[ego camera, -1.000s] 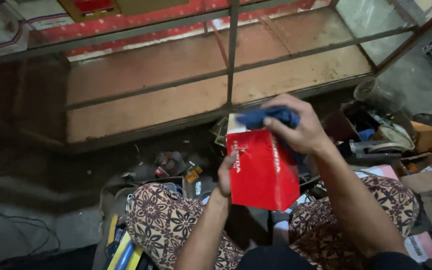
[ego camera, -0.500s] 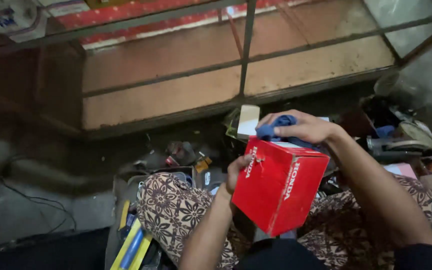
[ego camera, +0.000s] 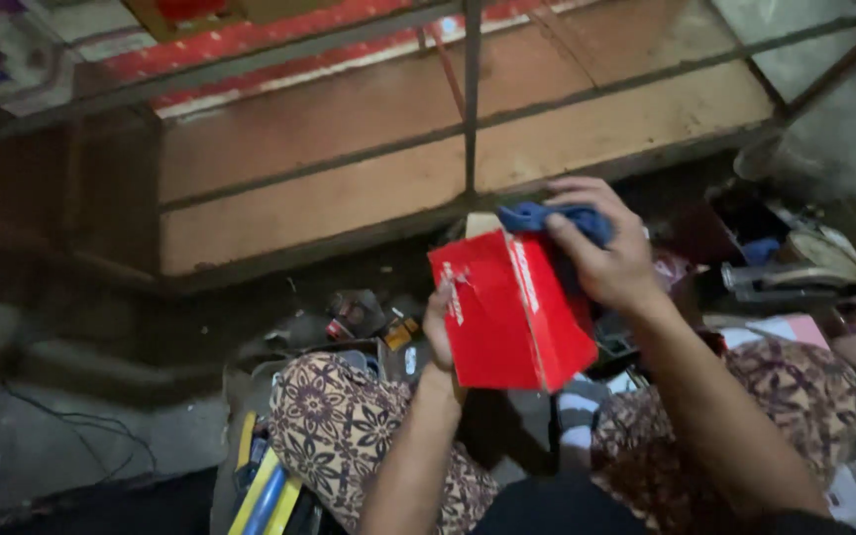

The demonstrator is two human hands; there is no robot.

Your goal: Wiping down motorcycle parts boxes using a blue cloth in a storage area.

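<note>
- I see a red cardboard box [ego camera: 509,312] held up in front of me, above my lap, between both hands, tilted so one corner points down.
- My left hand [ego camera: 440,322] is on the box's left face, fingers wrapped around its edge, gripping the box.
- My right hand [ego camera: 601,248] sits at the box's top right, fingers curled tight around a blue cloth [ego camera: 557,218] and pressing it against the top of the box.
- A pale flap or card [ego camera: 481,224] shows just behind the box's top edge, beside the cloth.
- Below the box are my knees in patterned brown-and-cream fabric [ego camera: 344,431], one on each side, box hanging over the gap between them.
- A striped grey-and-white piece [ego camera: 579,411] lies just under the box's lower right corner; can't tell what it is.
- Yellow and blue long tools [ego camera: 262,490] sit by my left knee, bottom left.
- Small dark parts and clutter [ego camera: 359,315] lie on the floor just left of the box.
- More clutter on the right: a pale round-edged item [ego camera: 824,256] and a pink flat sheet [ego camera: 780,329], well apart from the box.
- Beyond the box stands a wooden shelf with a metal frame [ego camera: 470,99], with a red strip along its back.
</note>
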